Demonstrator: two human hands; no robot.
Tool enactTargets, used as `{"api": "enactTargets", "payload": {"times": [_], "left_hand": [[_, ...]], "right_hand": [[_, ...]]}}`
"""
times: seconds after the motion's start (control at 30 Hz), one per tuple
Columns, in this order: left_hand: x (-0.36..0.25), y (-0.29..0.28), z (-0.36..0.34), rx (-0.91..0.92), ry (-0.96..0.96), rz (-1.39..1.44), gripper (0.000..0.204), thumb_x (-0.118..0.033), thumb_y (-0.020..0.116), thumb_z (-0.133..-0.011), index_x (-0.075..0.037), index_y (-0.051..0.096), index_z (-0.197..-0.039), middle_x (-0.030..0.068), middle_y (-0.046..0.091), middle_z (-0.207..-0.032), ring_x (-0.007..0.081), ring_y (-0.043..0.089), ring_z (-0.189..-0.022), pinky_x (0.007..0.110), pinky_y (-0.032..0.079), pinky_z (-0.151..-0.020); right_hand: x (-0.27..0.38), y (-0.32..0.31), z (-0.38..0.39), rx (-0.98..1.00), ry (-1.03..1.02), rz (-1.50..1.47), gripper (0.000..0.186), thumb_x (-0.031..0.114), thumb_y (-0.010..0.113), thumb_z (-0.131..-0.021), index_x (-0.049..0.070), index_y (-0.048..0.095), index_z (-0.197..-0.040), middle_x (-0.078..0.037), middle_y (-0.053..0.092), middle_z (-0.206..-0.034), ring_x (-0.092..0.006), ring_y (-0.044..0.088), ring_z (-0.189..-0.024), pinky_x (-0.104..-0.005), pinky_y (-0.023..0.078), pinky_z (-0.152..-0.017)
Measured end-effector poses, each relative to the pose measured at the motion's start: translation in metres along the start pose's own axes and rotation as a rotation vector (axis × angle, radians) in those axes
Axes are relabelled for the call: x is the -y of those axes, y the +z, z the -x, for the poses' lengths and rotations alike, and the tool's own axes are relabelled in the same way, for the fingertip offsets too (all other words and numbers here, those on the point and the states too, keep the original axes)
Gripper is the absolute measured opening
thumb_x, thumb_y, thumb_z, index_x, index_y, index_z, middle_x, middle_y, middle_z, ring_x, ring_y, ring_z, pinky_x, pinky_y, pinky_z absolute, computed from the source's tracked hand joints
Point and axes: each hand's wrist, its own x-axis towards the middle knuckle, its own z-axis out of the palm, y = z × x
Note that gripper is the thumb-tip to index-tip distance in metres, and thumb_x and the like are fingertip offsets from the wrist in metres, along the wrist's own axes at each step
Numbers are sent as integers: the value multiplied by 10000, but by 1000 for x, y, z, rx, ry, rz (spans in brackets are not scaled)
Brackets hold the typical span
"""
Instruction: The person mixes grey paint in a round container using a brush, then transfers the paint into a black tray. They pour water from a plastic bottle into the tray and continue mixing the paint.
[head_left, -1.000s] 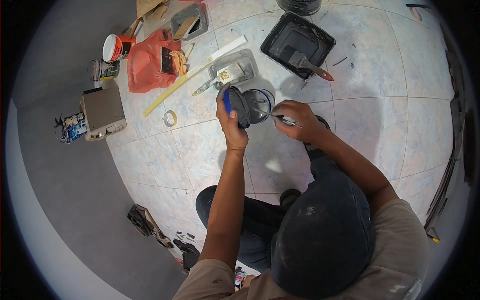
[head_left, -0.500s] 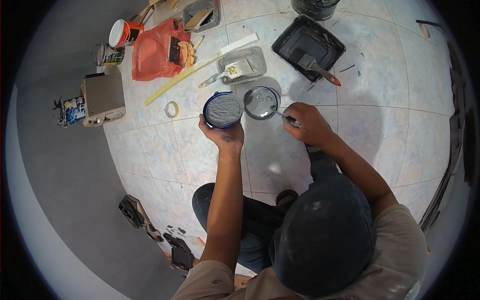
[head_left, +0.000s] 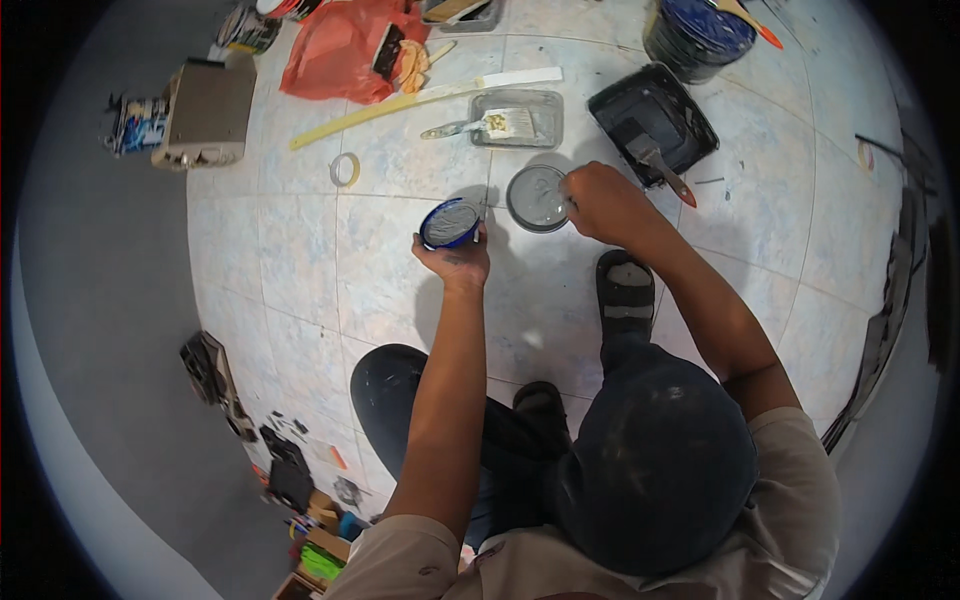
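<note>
My left hand [head_left: 456, 262] is wrapped round the underside of a blue-rimmed tub [head_left: 450, 222] filled with grey paste, holding it up tilted. A round container [head_left: 538, 198] with grey material inside stands on the floor to its right. At that container's right rim, my right hand [head_left: 600, 205] is closed on a thin grey-smeared tool, mostly hidden by the fingers; its exact kind cannot be made out.
Beyond the hands lie a grey tray with a wide paintbrush [head_left: 512, 124], a long yellow-white strip [head_left: 400, 104], and a tape roll [head_left: 345, 170]. A black paint tray [head_left: 690, 110] holds another brush. A dark bucket [head_left: 700, 40] stands behind; a red bag [head_left: 345, 55] lies far left.
The tub in my left hand has tilted more and come slightly lower in view. My right hand has moved up and left, to the round container's rim. The whole view has shifted.
</note>
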Motion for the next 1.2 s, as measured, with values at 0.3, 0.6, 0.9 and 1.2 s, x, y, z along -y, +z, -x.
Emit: {"api": "enactTargets", "payload": {"times": [0.3,0.6,0.9,1.2], "left_hand": [[53,-80,-29,-15,-21,87,486,-314,418,-1031,-28,604,-1378,121,643,-1381,296,606,-1267,469,491,-1073],[37,-112,-28,-259,630,-949,468,-324,497,-1083,-24,634,-1416,179,661,-1358,336,622,-1249,415,466,-1084],[24,-144,-1,-373,44,-1743,1023,-800,400,-984,-266,-84,-1711,155,-244,-1754,340,-290,-1599,686,-124,-1226],[10,-137,4,-233,-138,-1700,1131,-851,427,-936,-267,-182,-1688,163,-351,-1712,362,-364,-1562,705,-153,-1197]], "right_hand": [[-4,-12,-16,116,-90,149,86,93,722,-789,10,712,-809,-199,727,-870,-392,717,-945,-503,571,-844],[17,-22,-50,156,-434,674,114,107,645,-868,53,744,-854,-166,732,-812,-358,751,-789,-470,603,-724],[35,9,-59,250,-308,702,54,76,673,-848,61,725,-844,-186,748,-814,-330,775,-820,-437,616,-710],[36,18,-57,530,-388,655,58,54,671,-834,22,715,-856,-216,753,-863,-411,763,-806,-492,626,-745]]}}
